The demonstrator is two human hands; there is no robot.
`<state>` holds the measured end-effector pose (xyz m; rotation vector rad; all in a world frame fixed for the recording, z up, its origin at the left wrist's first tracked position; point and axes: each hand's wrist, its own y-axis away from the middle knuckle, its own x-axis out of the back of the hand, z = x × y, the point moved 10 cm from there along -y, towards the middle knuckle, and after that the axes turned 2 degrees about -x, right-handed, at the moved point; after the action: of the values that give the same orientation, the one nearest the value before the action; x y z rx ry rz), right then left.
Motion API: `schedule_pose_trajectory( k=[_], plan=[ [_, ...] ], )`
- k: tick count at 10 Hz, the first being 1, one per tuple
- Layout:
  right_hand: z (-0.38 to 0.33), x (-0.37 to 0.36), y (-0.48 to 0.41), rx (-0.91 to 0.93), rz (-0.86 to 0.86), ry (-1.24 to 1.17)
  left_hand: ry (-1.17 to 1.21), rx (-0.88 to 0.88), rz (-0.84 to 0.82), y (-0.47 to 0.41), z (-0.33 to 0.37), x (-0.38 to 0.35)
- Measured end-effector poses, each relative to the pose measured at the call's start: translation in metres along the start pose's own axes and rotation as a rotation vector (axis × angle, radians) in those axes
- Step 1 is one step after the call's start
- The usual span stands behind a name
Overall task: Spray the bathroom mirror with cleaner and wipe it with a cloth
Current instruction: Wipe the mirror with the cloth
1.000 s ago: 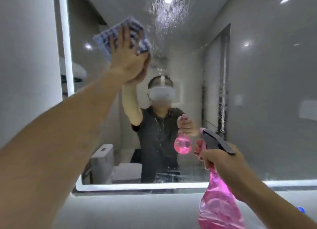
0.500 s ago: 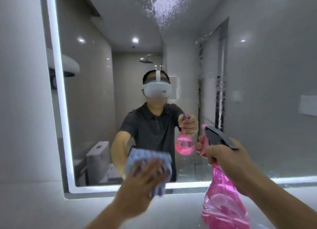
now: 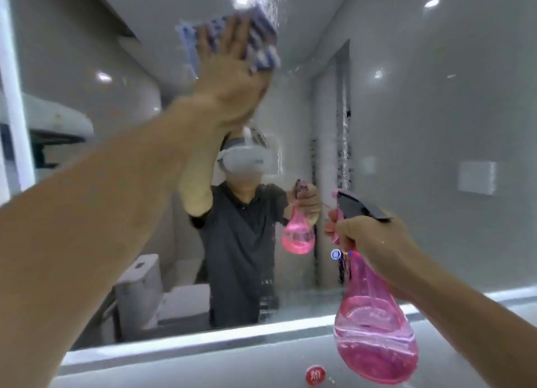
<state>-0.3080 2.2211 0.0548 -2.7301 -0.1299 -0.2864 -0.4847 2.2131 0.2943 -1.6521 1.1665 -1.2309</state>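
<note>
1. The mirror (image 3: 406, 126) fills most of the view. Its lit lower edge runs just above the worktop (image 3: 232, 367). Spray droplets cling near the mirror's top centre and streak down its middle right; the left part looks clear.

2. The left hand (image 3: 229, 76) is now high on the mirror, near its top centre. Half a second ago it was down at the mirror's lower edge, and half a second before that it was high again, so the arm is making long up-and-down strokes. I judge the wiping well under way, working toward the wet patch at the top.

3. The bottle (image 3: 374, 323), pink and roughly a third full, hangs low at the mirror's lower right, barely shifted. The right hand (image 3: 369, 242) wraps its neck, fingers closed round it below the dark trigger head. Spraying looks paused.

4. The cloth (image 3: 261, 36), blue-and-white checked, is pressed flat against the mirror under the left hand's spread fingers, just left of the top droplets.

5. Writing: a small round lit symbol sits on the mirror just left of the bottle, and a red round cap on the worktop bears a mark too blurred to read. No brand shows on the bottle.
</note>
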Motion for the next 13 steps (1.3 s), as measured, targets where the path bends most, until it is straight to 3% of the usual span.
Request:
schedule_pose_trajectory(
  k=[1, 2, 3, 4, 5, 6, 7, 8, 9, 10, 11, 12, 13],
  plan=[
    [0.020, 0.014, 0.007, -0.017, 0.023, -0.006, -0.004, -0.348, -0.081, 0.129, 0.091, -0.048],
    [0.049, 0.028, 0.013, -0.061, 0.070, -0.025, -0.023, -0.559, -0.345, 0.302, 0.150, -0.103],
    [0.071, 0.030, 0.023, -0.110, 0.043, -0.028, -0.112, -0.662, -0.614, 0.410, 0.169, -0.147],
    [0.077, 0.028, 0.028, -0.135, 0.002, -0.027, -0.141, -0.694, -0.652, 0.416, 0.158, -0.144],
    [0.062, 0.030, 0.025, -0.110, -0.021, -0.029, -0.023, -0.548, -0.425, 0.350, 0.122, -0.109],
    [0.039, 0.035, 0.015, -0.082, -0.027, -0.015, -0.039, -0.241, -0.125, 0.221, 0.052, -0.057],
    [0.022, 0.044, 0.003, -0.076, -0.002, -0.040, 0.064, 0.120, -0.004, 0.082, -0.022, -0.017],
    [0.014, 0.054, -0.006, -0.049, 0.046, -0.112, 0.178, 0.330, 0.026, -0.022, -0.061, 0.005],
    [0.017, 0.067, -0.009, -0.017, 0.058, -0.089, 0.172, 0.374, -0.002, -0.065, -0.038, 0.000],
    [0.025, 0.080, -0.007, 0.039, 0.067, -0.001, 0.013, 0.133, 0.040, -0.042, 0.047, -0.013],
    [0.040, 0.089, -0.003, 0.041, 0.076, 0.027, 0.007, -0.235, -0.128, 0.065, 0.152, -0.065],
    [0.059, 0.089, 0.002, -0.016, 0.058, -0.006, -0.055, -0.637, -0.431, 0.249, 0.245, -0.131],
    [0.073, 0.091, 0.010, -0.046, 0.048, -0.015, -0.475, -0.857, -0.456, 0.327, 0.242, -0.160]
  ],
)
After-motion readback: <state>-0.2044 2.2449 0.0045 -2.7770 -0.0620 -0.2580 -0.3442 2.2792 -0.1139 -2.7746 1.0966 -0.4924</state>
